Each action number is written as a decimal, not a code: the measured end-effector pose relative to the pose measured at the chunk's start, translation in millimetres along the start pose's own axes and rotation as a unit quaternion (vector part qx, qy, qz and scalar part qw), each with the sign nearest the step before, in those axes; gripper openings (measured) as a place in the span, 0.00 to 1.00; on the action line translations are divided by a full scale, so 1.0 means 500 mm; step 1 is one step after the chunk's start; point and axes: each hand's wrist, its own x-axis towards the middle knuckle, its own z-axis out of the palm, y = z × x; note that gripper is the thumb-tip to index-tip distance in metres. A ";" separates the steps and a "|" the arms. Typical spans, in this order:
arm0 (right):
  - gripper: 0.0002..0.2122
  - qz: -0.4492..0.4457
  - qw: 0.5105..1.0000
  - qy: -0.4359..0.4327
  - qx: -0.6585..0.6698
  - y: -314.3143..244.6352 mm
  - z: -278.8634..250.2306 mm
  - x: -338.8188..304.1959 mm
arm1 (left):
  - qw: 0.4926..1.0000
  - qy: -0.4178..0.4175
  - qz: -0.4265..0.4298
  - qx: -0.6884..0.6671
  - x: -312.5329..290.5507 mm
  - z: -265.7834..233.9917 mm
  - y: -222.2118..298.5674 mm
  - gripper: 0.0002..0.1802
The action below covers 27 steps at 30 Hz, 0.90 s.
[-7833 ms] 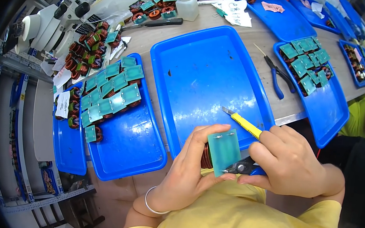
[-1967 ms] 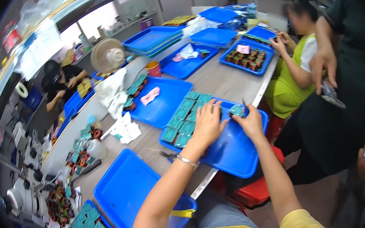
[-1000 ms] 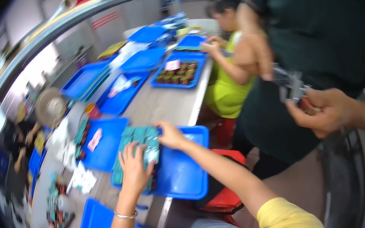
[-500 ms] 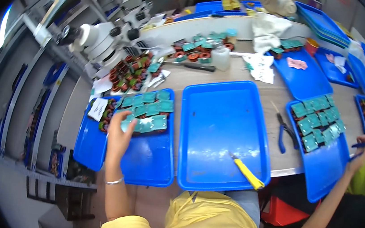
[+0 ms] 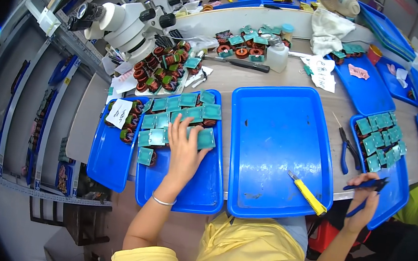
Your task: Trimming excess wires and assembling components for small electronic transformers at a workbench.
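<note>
My left hand is over the left blue tray, fingers spread across wire coils topped with square green circuit boards. Its thumb and index finger lie at the edges of the front right green-topped coil, which sits in its row. My right hand is closed on blue-handled pliers, held above the near part of the right blue tray. More green-topped coils fill that tray's far part. Before me, the middle blue tray holds a yellow utility knife.
Another pair of blue-handled pliers lies between the middle and right trays. A microscope stands at the back left beside piled bare coils. A dark-handled tool and a white bottle are behind the middle tray.
My left hand has moved right across the green-topped coils. My right hand has come inward and nearer to me with the pliers. The whole view has shifted.
</note>
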 end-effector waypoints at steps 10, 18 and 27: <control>0.18 0.136 0.977 -0.156 -0.046 0.005 0.166 -0.017 | 0.499 -0.099 -0.164 -0.845 -0.011 -0.103 0.149 0.47; 0.20 0.092 0.975 -0.199 0.033 -0.035 0.221 0.009 | 0.407 -0.208 -0.194 -0.868 -0.038 -0.113 0.231 0.33; 0.19 0.088 0.979 -0.185 -0.002 -0.040 0.214 0.002 | 0.370 -0.208 -0.153 -0.892 -0.052 -0.108 0.252 0.30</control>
